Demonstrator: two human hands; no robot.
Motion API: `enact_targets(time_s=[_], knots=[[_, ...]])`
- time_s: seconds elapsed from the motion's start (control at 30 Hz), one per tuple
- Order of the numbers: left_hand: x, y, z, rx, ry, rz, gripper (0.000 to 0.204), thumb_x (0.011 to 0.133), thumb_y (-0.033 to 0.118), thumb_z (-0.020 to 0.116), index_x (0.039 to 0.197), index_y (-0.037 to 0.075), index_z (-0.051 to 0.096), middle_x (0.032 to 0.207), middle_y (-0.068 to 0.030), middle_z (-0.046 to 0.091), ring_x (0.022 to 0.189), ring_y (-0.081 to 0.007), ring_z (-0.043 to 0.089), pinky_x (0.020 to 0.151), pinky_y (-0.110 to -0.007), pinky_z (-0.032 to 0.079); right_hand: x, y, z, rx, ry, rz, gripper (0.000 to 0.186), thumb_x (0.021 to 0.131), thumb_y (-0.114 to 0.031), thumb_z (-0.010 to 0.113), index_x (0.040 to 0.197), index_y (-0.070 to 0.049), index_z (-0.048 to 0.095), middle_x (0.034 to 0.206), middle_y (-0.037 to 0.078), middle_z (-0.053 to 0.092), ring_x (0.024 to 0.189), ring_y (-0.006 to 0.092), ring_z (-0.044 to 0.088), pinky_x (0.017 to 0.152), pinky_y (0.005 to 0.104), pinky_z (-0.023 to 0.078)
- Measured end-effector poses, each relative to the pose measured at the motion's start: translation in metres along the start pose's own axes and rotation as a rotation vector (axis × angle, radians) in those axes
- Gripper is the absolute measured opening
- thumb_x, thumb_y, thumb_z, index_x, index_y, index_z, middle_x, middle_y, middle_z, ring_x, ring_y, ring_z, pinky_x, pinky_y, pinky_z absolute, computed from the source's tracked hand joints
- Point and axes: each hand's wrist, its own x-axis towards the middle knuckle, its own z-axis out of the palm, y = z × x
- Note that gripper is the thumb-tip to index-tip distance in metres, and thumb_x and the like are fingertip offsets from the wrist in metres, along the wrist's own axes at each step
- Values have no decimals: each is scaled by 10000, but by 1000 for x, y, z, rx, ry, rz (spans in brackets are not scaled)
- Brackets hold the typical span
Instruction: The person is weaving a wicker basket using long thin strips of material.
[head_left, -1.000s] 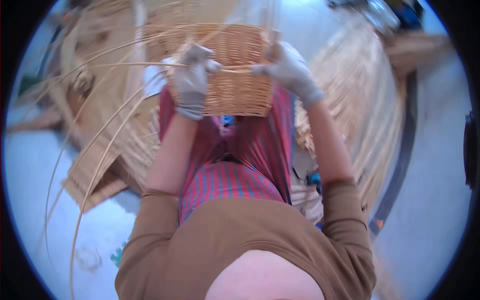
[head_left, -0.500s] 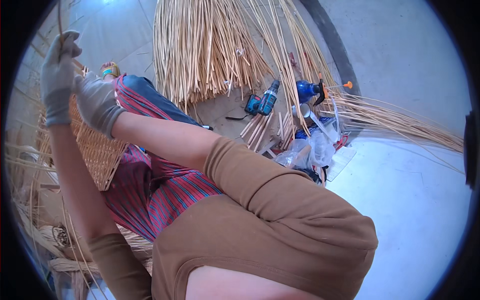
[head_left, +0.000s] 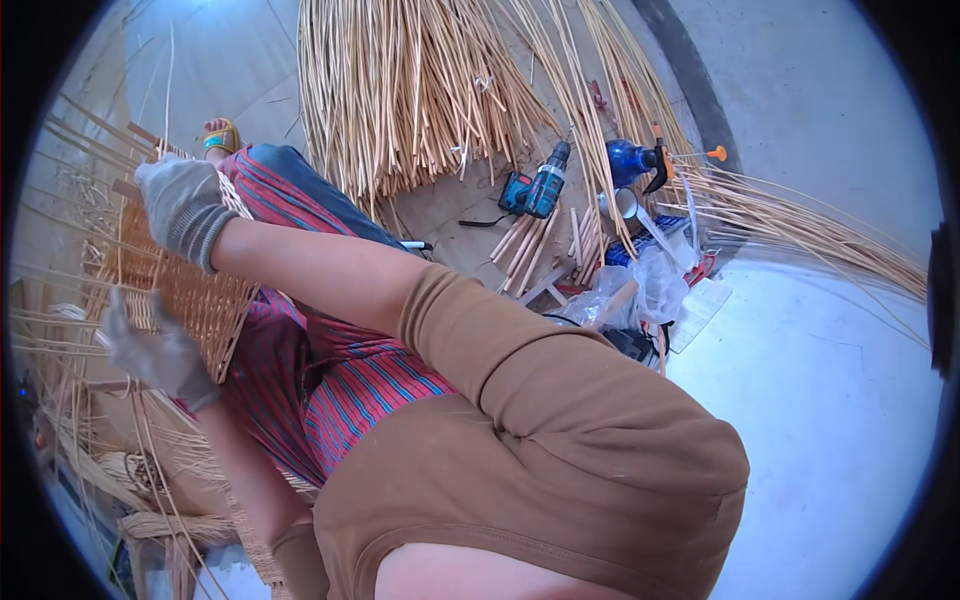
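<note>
Both my hands wear pale grey gloves. My right hand is closed at the upper edge of a woven wicker panel. A thin cane strand rises from the top of this fist, though the grip itself is hidden by the glove. Lower down, my left hand is beside the panel's left side, thumb and fingers spread apart among the canes that stick out there. The panel leans against my legs, which are in red striped cloth. Unwoven cane ends fan out leftward from the panel.
A large bundle of canes lies on the floor ahead. Right of it are a teal cordless drill, short sticks, a blue spray bottle and clear plastic bags. More canes stretch right. Coiled fibre lies at lower left.
My left hand has dropped from the raised strand to the panel's side and spread its fingers. My right hand has closed at the panel's upper edge. The strand's visible part has shifted right.
</note>
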Motion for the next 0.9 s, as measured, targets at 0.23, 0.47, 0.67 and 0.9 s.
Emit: enact_targets(time_s=[0.23, 0.47, 0.67, 0.9], knots=[[-70, 21, 2, -102, -254, -254, 889, 938, 643, 679, 1614, 125, 423, 1445, -177, 614, 1317, -435, 562, 1153, -523, 380, -52, 64, -31, 520, 162, -344, 302, 839, -179, 824, 1129, -142, 748, 969, 116, 740, 879, 319, 745, 794, 405, 599], [-92, 86, -21, -780, -249, -519, 470, 1037, 163, 689, 1453, -9, 554, 1229, -172, 689, 1021, -279, 679, 947, -385, 550, -131, 333, -116, -246, 256, 455, 404, 870, -248, 761, 1232, -81, 695, 1137, 185, 694, 1159, 370, 635, 1049, 463, 500], [-115, 151, 0, -1157, -747, -461, 171, 957, 56, 765, 1079, 25, 649, 784, 11, 602, 637, -74, 546, 611, -243, 461, -150, 462, -147, -453, 134, 714, 491, 907, -316, 716, 1349, -124, 621, 1212, 214, 693, 1121, 394, 677, 1005, 469, 531], [-103, 145, 6, -1364, -956, -745, 89, 1006, 53, 705, 1031, 61, 620, 735, 38, 572, 607, -26, 515, 545, -205, 417, -103, 479, -120, -249, -172, 820, 430, 984, -406, 581, 1129, -38, 749, 1116, 258, 740, 1096, 378, 710, 1020, 446, 531]])
